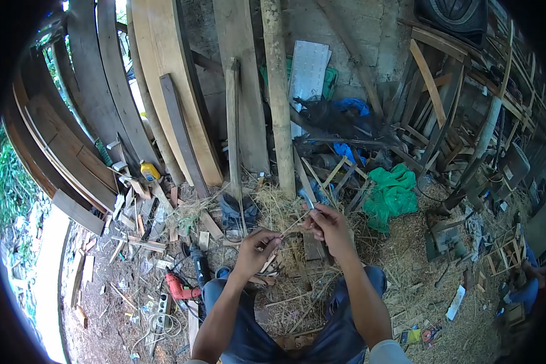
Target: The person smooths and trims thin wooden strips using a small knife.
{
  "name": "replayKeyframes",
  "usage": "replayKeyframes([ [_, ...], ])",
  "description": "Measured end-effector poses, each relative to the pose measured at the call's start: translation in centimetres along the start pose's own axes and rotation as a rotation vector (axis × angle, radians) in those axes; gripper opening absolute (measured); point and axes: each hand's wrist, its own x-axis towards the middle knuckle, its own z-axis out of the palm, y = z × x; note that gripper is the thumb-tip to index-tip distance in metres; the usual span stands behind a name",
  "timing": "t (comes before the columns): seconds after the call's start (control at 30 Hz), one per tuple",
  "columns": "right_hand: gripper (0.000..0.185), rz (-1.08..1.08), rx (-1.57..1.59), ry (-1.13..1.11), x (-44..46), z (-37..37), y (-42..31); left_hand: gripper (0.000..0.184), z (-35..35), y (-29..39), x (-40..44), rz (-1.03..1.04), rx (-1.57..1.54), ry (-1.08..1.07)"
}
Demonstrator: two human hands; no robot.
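Observation:
My left hand (pixel 256 250) is closed, thumb against fingers, on one end of a thin pale strip (pixel 292 226) that looks like split bamboo or cane. The strip runs across to my right hand (pixel 330 227), which is wrapped round a knife (pixel 310 199). Its narrow blade points up and away from me, and the strip meets my right fingers close to it. Both hands are above my knees, over a wooden block (pixel 313 249) and a litter of shavings. Most of the knife's handle is hidden by my fingers.
A red power tool (pixel 181 287) and a dark-bodied one (pixel 199 265) lie left of my legs, near a power strip (pixel 162 309). Planks (pixel 158 91) and a post (pixel 277 91) stand ahead. A green plastic sheet (pixel 389 195) lies to the right, and scrap wood (pixel 509 255) beyond.

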Motion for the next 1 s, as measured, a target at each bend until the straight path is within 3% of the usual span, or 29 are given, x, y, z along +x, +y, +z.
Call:
replayKeyframes([
  [0.13, 0.029, -0.002, 0.018, 0.003, -0.2, 0.6, 0.2, 0.012, -0.2, 0.0, 0.0, 0.008, 0.044, 0.028],
  [0.3, 0.028, 0.11, -0.09, -0.224, -0.7, 2.0, 1.3, 0.012, -0.3, -0.3, -0.1, 0.022, 0.044, 0.054],
  [0.57, 0.025, 0.128, -0.058, -0.166, -0.1, 1.2, 1.3, 0.009, -0.7, 0.8, -0.2, 0.052, 0.043, 0.076],
  [0.63, 0.024, 0.104, -0.027, 0.001, 0.4, 0.5, 0.7, 0.009, -1.2, 0.2, -0.3, 0.035, 0.047, 0.071],
  [0.93, 0.03, 0.109, 0.065, -0.029, 0.2, 0.4, 0.2, 0.011, -1.9, -0.3, -0.4, 0.078, 0.053, 0.071],
  [1.0, 0.03, 0.149, -0.008, -0.126, 0.1, 0.8, 0.8, 0.012, -1.8, -0.5, -0.3, 0.133, 0.07, 0.083],
])
